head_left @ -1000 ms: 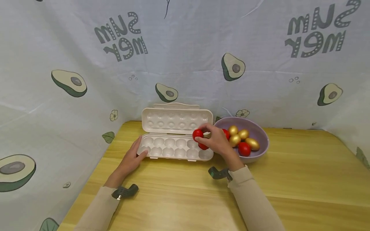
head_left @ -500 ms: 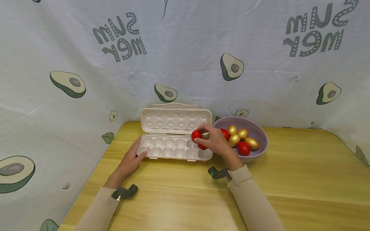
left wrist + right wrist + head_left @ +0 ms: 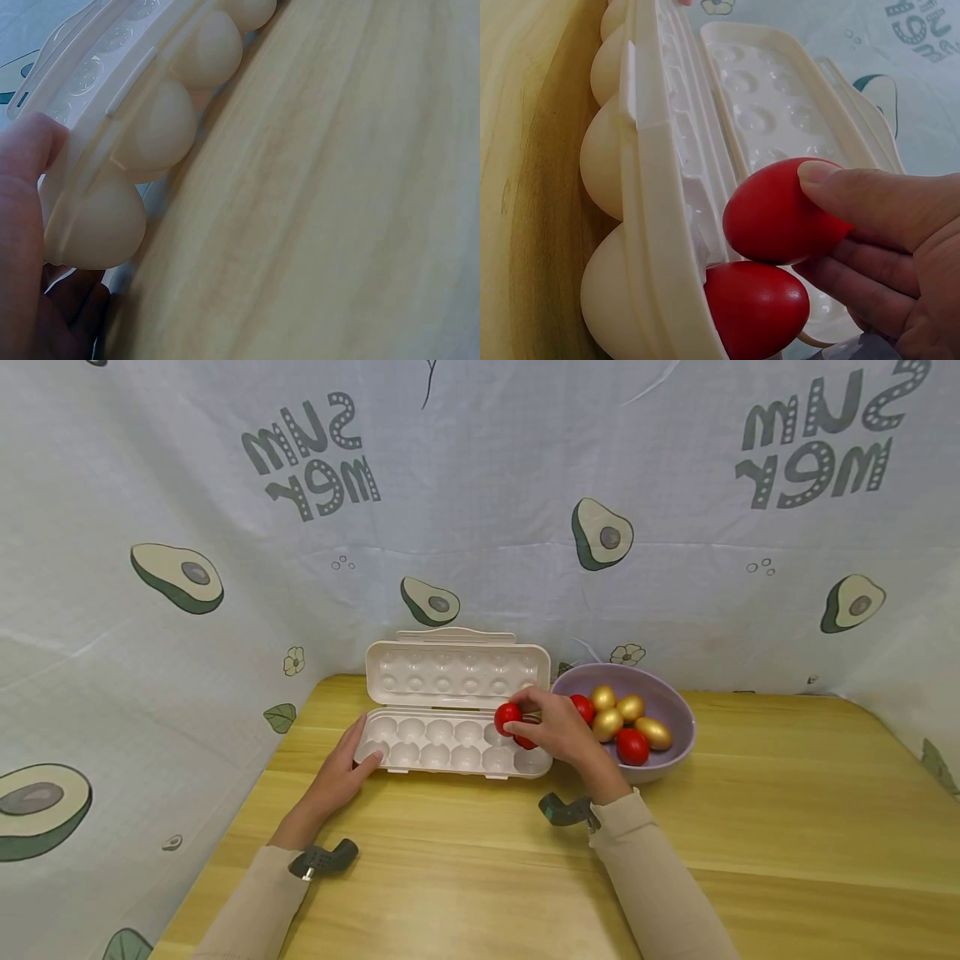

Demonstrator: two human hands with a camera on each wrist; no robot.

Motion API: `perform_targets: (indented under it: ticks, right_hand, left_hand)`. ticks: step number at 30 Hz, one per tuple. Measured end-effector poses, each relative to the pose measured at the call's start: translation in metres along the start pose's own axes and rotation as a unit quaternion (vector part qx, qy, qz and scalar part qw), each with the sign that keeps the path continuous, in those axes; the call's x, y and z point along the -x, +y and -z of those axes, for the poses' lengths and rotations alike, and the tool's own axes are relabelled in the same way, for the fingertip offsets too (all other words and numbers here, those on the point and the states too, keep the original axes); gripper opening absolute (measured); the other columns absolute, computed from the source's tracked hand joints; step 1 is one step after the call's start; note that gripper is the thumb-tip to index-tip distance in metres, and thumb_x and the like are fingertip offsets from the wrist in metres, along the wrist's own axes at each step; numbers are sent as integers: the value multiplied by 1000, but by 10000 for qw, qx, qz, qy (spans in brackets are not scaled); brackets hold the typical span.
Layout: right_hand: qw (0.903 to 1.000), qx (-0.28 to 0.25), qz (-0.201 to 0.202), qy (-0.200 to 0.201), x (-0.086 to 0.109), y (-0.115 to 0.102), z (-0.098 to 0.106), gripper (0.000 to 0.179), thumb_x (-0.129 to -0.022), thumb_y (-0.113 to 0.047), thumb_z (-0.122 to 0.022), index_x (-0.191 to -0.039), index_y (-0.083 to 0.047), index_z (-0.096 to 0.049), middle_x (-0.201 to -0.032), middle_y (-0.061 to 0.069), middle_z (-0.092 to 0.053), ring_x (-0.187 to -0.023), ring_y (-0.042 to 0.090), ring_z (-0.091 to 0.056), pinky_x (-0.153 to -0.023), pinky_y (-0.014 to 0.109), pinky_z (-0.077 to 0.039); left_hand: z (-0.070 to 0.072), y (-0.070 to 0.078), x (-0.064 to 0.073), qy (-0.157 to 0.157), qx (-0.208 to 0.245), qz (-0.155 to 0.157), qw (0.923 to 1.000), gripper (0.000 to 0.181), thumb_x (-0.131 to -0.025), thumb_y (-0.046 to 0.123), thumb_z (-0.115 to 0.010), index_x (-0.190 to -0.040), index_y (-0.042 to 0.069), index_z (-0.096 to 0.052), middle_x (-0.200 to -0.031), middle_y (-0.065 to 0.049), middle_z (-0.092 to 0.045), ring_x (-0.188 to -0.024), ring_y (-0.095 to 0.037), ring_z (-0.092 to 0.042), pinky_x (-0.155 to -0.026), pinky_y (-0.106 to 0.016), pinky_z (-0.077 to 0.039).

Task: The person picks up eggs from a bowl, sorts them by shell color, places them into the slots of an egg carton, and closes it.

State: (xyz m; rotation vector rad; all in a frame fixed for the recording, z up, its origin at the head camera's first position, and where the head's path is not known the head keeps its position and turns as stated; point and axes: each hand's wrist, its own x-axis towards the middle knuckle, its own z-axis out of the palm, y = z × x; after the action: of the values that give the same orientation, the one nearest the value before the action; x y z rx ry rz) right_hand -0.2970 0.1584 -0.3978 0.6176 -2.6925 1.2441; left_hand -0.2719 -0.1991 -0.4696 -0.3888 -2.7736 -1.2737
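A cream plastic egg carton (image 3: 452,732) lies with its lid (image 3: 420,675) raised behind it. My left hand (image 3: 343,774) grips the carton's left end; in the left wrist view the thumb lies on the rim and fingers reach underneath. Between thumb and fingers, my right hand (image 3: 557,724) pinches a red egg (image 3: 780,214) over a back-row cup near the carton's right end. Another red egg (image 3: 756,307) sits in the carton beside it, partly hidden by the right hand in the head view. The right wrist view shows the two eggs very close together; whether they touch I cannot tell.
Right of the carton stands a purple bowl (image 3: 681,739) with several gold eggs (image 3: 607,724) and red eggs (image 3: 632,747). Both rest on a wooden table (image 3: 450,860). A printed curtain (image 3: 487,527) hangs close behind them.
My right hand has lowered the red egg a little towards the carton cup and slightly left. My left hand stays in place on the carton.
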Motion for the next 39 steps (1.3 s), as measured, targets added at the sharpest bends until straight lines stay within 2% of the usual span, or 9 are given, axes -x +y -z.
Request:
perform_targets:
  ticks: [16, 20, 34, 39]
  right_hand:
    - [10000, 46, -26, -71, 1, -1, 0, 39, -82, -15, -77, -116, 0, -64, -106, 15, -70, -98, 30, -68, -85, 40, -55]
    - [9999, 60, 62, -96, 1, -2, 0, 42, -83, -14, -77, -119, 2, -64, -108, 16, -70, -99, 30, -68, -85, 41, -55]
    - [9985, 462, 253, -121, 2, -3, -2, 37, -81, -14, -78, -114, 0, -66, -104, 13, -71, -96, 29, -68, -86, 40, -54]
    - [9972, 609, 432, -96, 1, -3, -3, 35, -81, -13, -79, -111, -1, -67, -102, 13, -71, -94, 28, -69, -86, 40, -54]
  left_hand:
    - [0, 0, 0, 54, 45, -106, 9999, 74, -99, 30, -53, -154, 3, -12, -159, -19, -15, -144, -38, -17, -114, -55, -16]
    - [1, 1, 1, 31, 39, -84, 10000, 75, -99, 31, -53, -155, 4, -11, -159, -19, -14, -144, -38, -16, -114, -56, -16]
    - [0, 1, 1, 3, 63, 7, 10000, 75, -99, 31, -53, -155, 6, -11, -159, -18, -13, -145, -37, -15, -115, -55, -15]
    - [1, 1, 1, -16, 26, -19, 10000, 74, -99, 32, -52, -155, 5, -11, -159, -19, -14, -145, -38, -14, -115, -56, -14]
